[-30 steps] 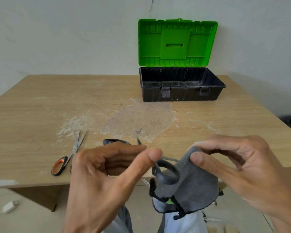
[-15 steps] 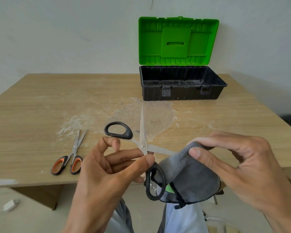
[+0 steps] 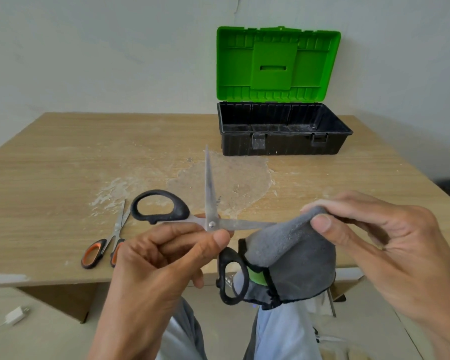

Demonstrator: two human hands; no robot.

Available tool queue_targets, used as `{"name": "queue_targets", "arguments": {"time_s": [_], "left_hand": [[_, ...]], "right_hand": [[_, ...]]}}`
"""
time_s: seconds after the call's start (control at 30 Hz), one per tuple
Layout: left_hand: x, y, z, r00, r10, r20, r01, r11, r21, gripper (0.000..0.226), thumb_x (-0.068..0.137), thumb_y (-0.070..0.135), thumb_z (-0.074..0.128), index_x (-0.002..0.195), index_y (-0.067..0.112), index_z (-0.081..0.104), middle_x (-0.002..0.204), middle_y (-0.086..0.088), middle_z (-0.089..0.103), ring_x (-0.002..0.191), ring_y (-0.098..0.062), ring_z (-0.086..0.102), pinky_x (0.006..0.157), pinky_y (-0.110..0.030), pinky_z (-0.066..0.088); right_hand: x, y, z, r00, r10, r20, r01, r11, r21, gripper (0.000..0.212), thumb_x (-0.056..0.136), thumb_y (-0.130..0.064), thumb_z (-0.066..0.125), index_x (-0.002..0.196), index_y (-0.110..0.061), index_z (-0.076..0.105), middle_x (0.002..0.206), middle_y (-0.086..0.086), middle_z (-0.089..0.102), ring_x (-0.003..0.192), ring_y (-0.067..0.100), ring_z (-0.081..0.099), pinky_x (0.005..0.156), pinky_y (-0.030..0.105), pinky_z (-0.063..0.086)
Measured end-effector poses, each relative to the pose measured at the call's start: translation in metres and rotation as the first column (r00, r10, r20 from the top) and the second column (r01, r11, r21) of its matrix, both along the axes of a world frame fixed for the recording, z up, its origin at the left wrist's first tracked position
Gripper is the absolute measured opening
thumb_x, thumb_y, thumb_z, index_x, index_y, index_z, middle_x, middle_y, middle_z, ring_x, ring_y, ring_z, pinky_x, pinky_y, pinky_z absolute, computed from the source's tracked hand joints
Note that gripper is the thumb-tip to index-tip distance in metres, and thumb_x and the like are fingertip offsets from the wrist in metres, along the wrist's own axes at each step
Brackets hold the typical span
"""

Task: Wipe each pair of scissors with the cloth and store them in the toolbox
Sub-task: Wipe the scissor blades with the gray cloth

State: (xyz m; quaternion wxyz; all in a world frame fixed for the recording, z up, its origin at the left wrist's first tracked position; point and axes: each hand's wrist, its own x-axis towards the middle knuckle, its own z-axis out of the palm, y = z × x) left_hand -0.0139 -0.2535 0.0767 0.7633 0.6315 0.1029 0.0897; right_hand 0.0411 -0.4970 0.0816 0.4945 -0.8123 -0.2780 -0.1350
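Two blades (image 3: 209, 183), seemingly steel; fuzzy cloth (image 3: 291, 253)

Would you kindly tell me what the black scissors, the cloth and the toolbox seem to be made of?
Black scissors: dull grey, smudged blades, likely steel; matte black handles, probably plastic. Cloth: soft grey napped fabric, perhaps microfibre, with black stitched edging. Toolbox: ribbed moulded plastic, black, with brighter green lid.

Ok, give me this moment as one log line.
phase: wiping | left hand: holds black scissors at pivot, blades open | right hand: pinches grey cloth over one blade | orange scissors: on table | toolbox: open
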Motion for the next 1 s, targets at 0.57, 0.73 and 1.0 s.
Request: {"name": "queue_targets", "arguments": {"time_s": [0.57,0.73,1.0], "left_hand": [[-0.007,-0.005,0.009,0.994,-0.102,-0.039,0.109,0.963,0.246,0.015,0.059,0.036,0.079,0.069,0.026,0.076,0.068,-0.001,0.077,0.048,-0.002,0.06,0.043,-0.012,0.042],[-0.003,-0.012,0.002,0.999,-0.032,0.017,0.026,0.962,0.273,0.023,0.057,0.046,0.078,0.073,0.029,0.075,0.067,0.004,0.076,0.06,-0.005,0.068,0.047,-0.018,0.047],[0.0,-0.015,-0.003,0.995,0.068,0.069,-0.073,0.995,0.067,0.035,0.055,0.033,0.079,0.073,0.005,0.069,0.069,-0.009,0.076,0.065,-0.027,0.071,0.043,-0.021,0.05]], "right_hand": [[0.015,-0.013,0.027,0.999,0.041,0.001,-0.041,0.998,0.048,0.019,0.098,-0.038,0.062,0.11,-0.037,0.077,0.109,-0.005,0.072,0.109,0.015,0.069,0.09,0.018,0.055],[0.005,0.001,0.028,0.994,0.105,0.034,-0.099,0.985,-0.14,0.021,0.099,-0.039,0.059,0.112,-0.043,0.075,0.112,-0.01,0.072,0.111,0.016,0.07,0.089,0.022,0.056],[-0.008,0.023,0.014,0.962,0.267,0.063,-0.239,0.928,-0.286,0.022,0.099,-0.034,0.065,0.114,-0.027,0.08,0.113,-0.015,0.071,0.112,0.012,0.071,0.092,0.027,0.058]]}}
